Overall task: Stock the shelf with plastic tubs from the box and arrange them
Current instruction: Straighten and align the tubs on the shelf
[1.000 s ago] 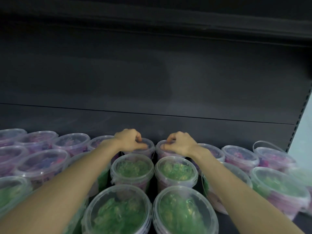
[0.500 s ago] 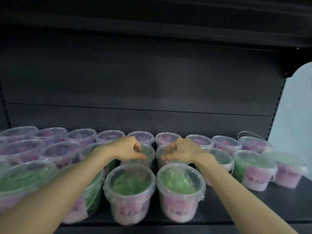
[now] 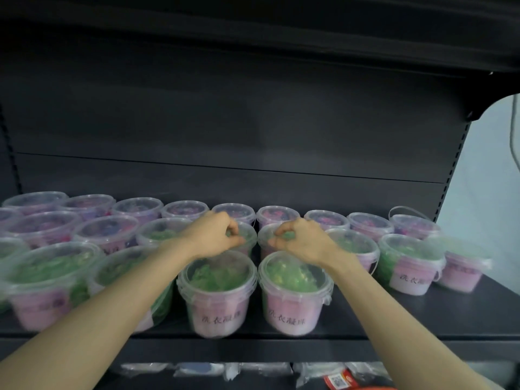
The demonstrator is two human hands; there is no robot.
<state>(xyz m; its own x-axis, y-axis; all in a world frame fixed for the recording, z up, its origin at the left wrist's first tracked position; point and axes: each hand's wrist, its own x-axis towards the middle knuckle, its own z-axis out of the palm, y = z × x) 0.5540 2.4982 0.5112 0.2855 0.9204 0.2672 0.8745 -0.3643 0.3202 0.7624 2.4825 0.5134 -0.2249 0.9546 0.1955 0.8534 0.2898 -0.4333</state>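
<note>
Clear plastic tubs with pink labels fill the black shelf [image 3: 439, 313] in three rows: pink contents at the back, green in the middle and front. My left hand [image 3: 216, 237] is curled over the lid of a middle-row green tub [image 3: 247, 235], thumb and fingers pinched at its top. My right hand [image 3: 301, 240] pinches the top of the neighbouring middle-row green tub [image 3: 266, 237] in the same way. In front of them stand two front-row green tubs [image 3: 218, 294], [image 3: 295, 294]. The box is out of view.
The shelf's dark back panel [image 3: 253, 136] rises behind the tubs and an upper shelf [image 3: 281, 38] hangs overhead. Bare shelf surface lies at the front right. On the shelf below lie packaged goods [image 3: 337, 381]. A pale wall [image 3: 489, 192] shows to the right.
The view has pulled back and dropped, so the shelf's front edge and the labels now show. Both hands keep the same pinched pose over the two tubs and have drawn towards me.
</note>
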